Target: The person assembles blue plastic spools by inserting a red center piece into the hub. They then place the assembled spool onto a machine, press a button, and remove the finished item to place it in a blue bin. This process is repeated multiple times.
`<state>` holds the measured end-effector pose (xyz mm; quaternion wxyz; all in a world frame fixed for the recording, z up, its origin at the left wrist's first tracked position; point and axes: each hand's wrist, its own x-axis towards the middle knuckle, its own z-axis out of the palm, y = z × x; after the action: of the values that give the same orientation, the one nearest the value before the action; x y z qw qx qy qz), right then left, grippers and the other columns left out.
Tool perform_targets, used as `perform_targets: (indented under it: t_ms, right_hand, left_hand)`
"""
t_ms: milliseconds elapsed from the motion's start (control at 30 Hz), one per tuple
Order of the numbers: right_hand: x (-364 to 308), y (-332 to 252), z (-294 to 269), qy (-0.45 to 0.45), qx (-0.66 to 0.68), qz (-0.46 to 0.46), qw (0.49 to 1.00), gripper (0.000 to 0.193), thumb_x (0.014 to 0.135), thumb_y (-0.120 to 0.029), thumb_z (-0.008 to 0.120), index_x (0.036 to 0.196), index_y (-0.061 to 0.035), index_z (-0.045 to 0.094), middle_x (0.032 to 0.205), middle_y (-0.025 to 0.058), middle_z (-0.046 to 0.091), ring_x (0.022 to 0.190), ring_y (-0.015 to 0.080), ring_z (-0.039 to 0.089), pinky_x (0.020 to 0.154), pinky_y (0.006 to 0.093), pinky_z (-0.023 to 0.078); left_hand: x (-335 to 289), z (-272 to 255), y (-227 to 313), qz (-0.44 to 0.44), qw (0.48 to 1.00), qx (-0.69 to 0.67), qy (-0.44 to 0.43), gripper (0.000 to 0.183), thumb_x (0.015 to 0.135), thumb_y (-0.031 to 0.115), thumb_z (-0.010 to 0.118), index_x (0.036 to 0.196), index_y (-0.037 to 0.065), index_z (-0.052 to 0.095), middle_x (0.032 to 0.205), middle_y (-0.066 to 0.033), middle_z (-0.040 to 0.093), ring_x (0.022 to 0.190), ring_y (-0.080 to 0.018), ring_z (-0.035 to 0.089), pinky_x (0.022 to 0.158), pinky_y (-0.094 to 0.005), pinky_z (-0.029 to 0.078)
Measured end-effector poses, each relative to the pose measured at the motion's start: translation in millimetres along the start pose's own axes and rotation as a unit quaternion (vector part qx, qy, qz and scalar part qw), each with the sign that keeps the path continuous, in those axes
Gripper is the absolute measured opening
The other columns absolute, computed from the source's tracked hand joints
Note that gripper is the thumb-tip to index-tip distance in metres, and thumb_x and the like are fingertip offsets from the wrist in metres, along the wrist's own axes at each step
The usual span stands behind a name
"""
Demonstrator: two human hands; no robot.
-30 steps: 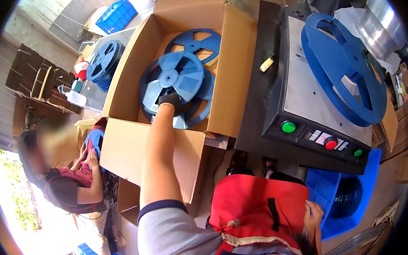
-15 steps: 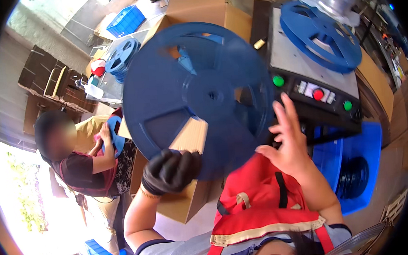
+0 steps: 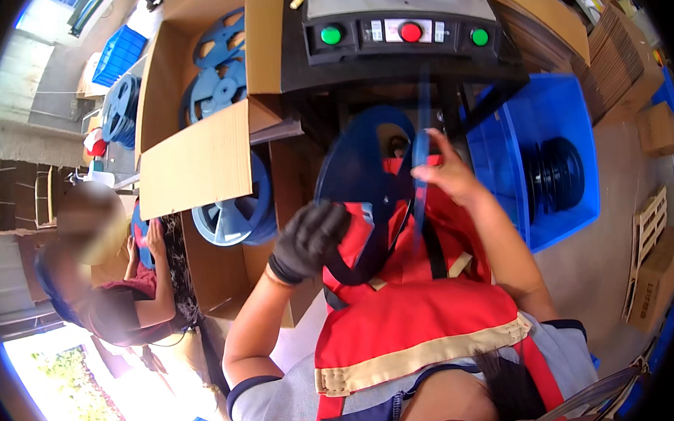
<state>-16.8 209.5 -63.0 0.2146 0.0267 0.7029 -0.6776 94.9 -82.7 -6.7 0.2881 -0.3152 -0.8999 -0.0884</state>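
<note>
A blue plastic reel is held before my red apron, turned partly edge-on. Its near-left flange [image 3: 361, 159] looks dark with wide cut-outs, and a thin strip to the right looks like its other flange [image 3: 422, 109], blurred by motion. My left hand [image 3: 312, 239], in a black glove, is closed on the lower left rim of the reel. My bare right hand [image 3: 449, 174] pinches the right flange between thumb and fingers. The reel's hub is mostly hidden between the flanges.
A machine [image 3: 408, 40] with green and red buttons stands ahead. To the left, an open cardboard box [image 3: 195, 169] holds several blue reels. A blue bin [image 3: 558, 224] with dark reels sits at right. At far left, a co-worker [image 3: 122, 301] handles a blue disc.
The reel has come down and nearer my body, swinging from nearly face-on to edge-on. My right hand has closed on its right flange. The view has tilted down and shifted right.
</note>
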Motion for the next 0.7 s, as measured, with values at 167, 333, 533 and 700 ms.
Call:
perform_targets:
  t_ms: [167, 333, 533, 700]
  right_hand:
    - [-12, 31, -75, -0.003, 0.122, -0.021, 0.992, 0.086, 0.074, -0.044, 0.071, 0.139, -0.0012, 0.034, 0.117, 0.0161, 0.056, 0.099, 0.0272, 0.063, 0.087, 0.0378, 0.053]
    - [17, 63, -52, -0.071, 0.21, 0.061, 0.973, 0.084, 0.077, -0.044, 0.069, 0.139, -0.0013, 0.032, 0.115, 0.0152, 0.055, 0.096, 0.0282, 0.065, 0.086, 0.0417, 0.054]
    - [26, 78, -42, -0.127, 0.225, 0.102, 0.961, 0.084, 0.081, -0.039, 0.068, 0.144, -0.0065, 0.022, 0.116, 0.011, 0.052, 0.103, 0.0287, 0.062, 0.088, 0.0492, 0.053]
    - [26, 74, -36, -0.125, 0.226, 0.118, 0.959, 0.08, 0.083, -0.039, 0.067, 0.142, -0.0069, 0.023, 0.116, 0.011, 0.052, 0.103, 0.0273, 0.062, 0.087, 0.0481, 0.054]
  left_hand:
    - [-63, 16, -40, -0.026, 0.997, 0.031, -0.059, 0.02, 0.075, 0.012, 0.07, 0.095, 0.013, 0.068, 0.115, -0.0081, 0.062, 0.106, -0.0324, 0.061, 0.078, -0.0374, 0.055]
    - [-100, 32, -59, -0.021, 0.981, 0.04, -0.187, 0.023, 0.08, 0.012, 0.06, 0.103, 0.012, 0.065, 0.124, -0.009, 0.058, 0.121, -0.0329, 0.052, 0.098, -0.0458, 0.046]
    - [-98, 46, -61, -0.085, 0.953, 0.007, -0.291, 0.037, 0.082, 0.011, 0.055, 0.118, 0.012, 0.061, 0.133, -0.0107, 0.053, 0.129, -0.0319, 0.045, 0.111, -0.0518, 0.028]
    - [-96, 35, -65, -0.105, 0.929, -0.052, -0.352, 0.044, 0.08, 0.009, 0.057, 0.124, 0.012, 0.057, 0.136, -0.0135, 0.05, 0.133, -0.0352, 0.041, 0.113, -0.0505, 0.026]
